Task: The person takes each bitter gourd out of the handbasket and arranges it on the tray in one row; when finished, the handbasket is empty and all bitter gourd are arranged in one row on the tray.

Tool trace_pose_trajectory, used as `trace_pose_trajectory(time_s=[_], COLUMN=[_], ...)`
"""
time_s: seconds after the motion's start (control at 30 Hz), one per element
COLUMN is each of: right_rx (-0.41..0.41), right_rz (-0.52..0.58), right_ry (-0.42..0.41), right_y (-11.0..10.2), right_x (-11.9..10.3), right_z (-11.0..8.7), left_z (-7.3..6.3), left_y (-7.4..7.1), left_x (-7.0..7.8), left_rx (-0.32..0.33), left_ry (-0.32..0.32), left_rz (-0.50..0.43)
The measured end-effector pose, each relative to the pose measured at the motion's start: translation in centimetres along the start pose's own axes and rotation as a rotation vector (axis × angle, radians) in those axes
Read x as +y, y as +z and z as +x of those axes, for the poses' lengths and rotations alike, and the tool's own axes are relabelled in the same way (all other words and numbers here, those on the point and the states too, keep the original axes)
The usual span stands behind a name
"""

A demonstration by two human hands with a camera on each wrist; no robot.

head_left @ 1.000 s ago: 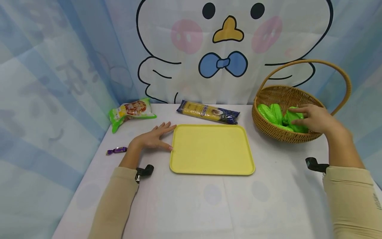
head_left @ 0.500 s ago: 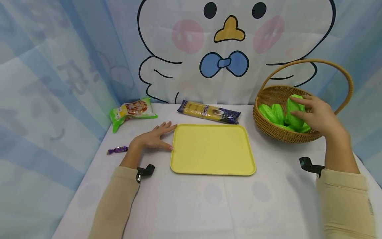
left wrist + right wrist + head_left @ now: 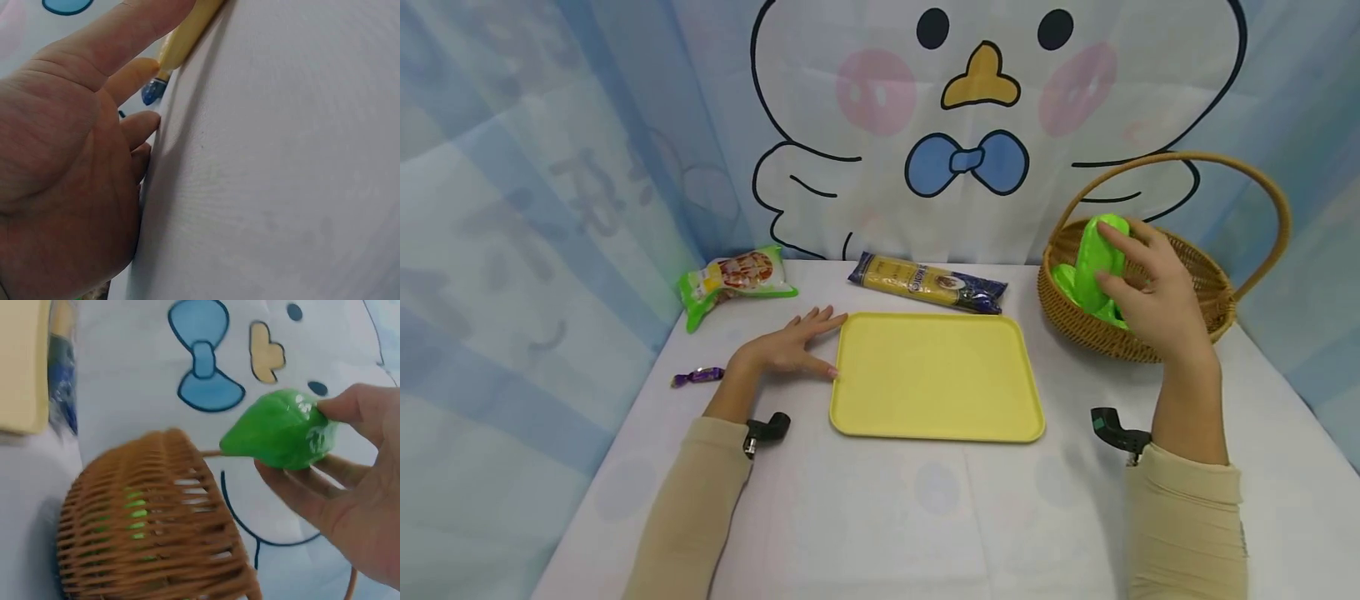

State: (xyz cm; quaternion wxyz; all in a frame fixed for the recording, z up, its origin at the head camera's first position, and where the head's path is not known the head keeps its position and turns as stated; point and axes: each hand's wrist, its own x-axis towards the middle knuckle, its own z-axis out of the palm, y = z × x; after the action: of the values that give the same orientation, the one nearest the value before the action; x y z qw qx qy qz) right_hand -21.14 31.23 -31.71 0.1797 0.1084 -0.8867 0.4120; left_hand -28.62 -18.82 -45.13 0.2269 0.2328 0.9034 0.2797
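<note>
In the head view my right hand (image 3: 1165, 300) pinches a shiny bright green packet (image 3: 1088, 262) between thumb and fingers, over the wicker basket (image 3: 1101, 340). The right wrist view shows the packet (image 3: 272, 428) above the basket's rim, its pointed end towards the left. Other green packets (image 3: 1063, 279) lie inside the basket, partly hidden behind the held one. My left hand (image 3: 784, 346) rests with fingers spread at the left edge of a yellow tray (image 3: 936, 375); its thumb and index fingertip are right at the rim.
Behind the tray lies a yellow and blue packet (image 3: 925, 282). A green and white food bag (image 3: 737, 275) is at the back left, and a small purple-wrapped sweet (image 3: 698, 377) lies left of my left wrist. The basket's tall handle (image 3: 1277, 208) arches up beside my right hand.
My right hand has lifted one green packet up from the others in the basket and moved left with it. The left hand stays at the tray's edge.
</note>
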Motion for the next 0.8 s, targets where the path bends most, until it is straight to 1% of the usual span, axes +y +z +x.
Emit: trace_pose_trajectory(time_s=[0.07,0.17,0.27,0.4,0.47,0.6,0.7,0.8], right_rx=[-0.041,-0.088,-0.126,-0.172,-0.187,-0.209,-0.255,-0.33], right_rz=[0.057,0.104,0.132,0.187,0.193,0.155,0.175,0.249], right_ry=[-0.046,-0.123,-0.158,-0.152,-0.144,-0.161,-0.171,-0.146], right_y=[0.9,2.3,3.4,4.8,5.3,6.4,7.5,8.8], right_x=[-0.5,-1.2,-1.7,-2.1,-2.3,-2.3,-2.4,-2.3], right_z=[0.0,0.1,0.1,0.2,0.3,0.3,0.3,0.2], left_z=[0.0,0.0,0.0,0.1,0.1,0.1,0.0,-0.1], left_y=[0.0,0.0,0.0,0.0,0.0,0.0,0.0,0.1], left_x=[0.0,0.1,0.2,0.1,0.1,0.1,0.2,0.2], left_rx=[0.001,0.001,0.0,0.0,0.002,0.004,0.006,0.007], left_ry=[0.001,0.001,0.0,0.0,-0.001,-0.001,-0.004,-0.008], left_rz=[0.002,0.001,-0.002,-0.004,-0.008,-0.017,-0.017,-0.012])
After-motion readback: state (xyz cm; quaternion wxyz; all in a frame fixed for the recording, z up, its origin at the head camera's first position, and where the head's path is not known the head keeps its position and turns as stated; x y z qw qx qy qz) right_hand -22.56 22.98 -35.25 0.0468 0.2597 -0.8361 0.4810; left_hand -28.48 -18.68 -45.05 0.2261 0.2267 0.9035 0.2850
